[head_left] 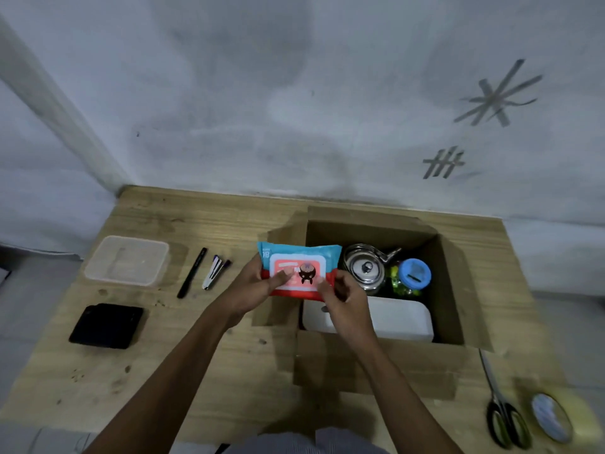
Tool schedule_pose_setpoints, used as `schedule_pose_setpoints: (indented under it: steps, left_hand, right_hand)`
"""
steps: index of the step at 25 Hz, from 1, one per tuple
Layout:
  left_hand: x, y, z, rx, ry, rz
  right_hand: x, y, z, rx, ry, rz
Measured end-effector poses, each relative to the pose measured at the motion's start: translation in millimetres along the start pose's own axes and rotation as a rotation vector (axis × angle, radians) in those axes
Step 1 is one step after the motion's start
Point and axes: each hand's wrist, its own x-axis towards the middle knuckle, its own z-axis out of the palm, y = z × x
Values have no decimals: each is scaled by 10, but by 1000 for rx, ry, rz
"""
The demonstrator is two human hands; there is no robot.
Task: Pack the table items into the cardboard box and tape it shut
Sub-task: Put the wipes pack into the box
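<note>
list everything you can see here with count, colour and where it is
box: 1, brown, open, table right
kettle: 1, silver, in box
jar: 1, blue lid, in box
white case: 1, in box, near side
wipes pack: 1, blue and red, held over box's left edge
tub: 1, clear, table left
pens: several, dark, beside tub
wallet: 1, black, near left
scissors: 1, dark, near right
tape: 1 roll, yellowish, beside scissors
table: 1, wood
left hand, right hand: both on pack

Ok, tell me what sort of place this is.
Probably a plain room at home or a makeshift workspace: a worn wooden table stands against a stained, whitewashed wall with tape marks, and household goods such as a kettle fill the cardboard box.
</note>
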Motion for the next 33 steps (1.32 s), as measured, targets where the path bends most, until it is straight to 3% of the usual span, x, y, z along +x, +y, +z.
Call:
schedule_pose_setpoints:
  steps: [5,12,16,19,23,28,33]
  left_hand:
    - [164,83,561,170,72,18]
    - [447,38,1073,319,283,75]
    - [607,115,1192,593,341,92]
    - [661,95,1258,777,271,31]
    - [709,60,1303,774,211,-14]
    - [646,-79,1571,711,288,-54]
    - [525,-125,1788,456,320,-290]
  right_hand:
    - [146,88,-380,-13,86,101]
    - [556,38,-552,-317,242,-35]
    - [812,54,-632,-486,234,-66]
    - [955,19,-651,-570,169,-48]
    - [1225,-182,-793,-688,97,-91]
    - [1470,-268,-787,-842,-30,-108]
    - [1513,-227,-642,-956,-190,-217]
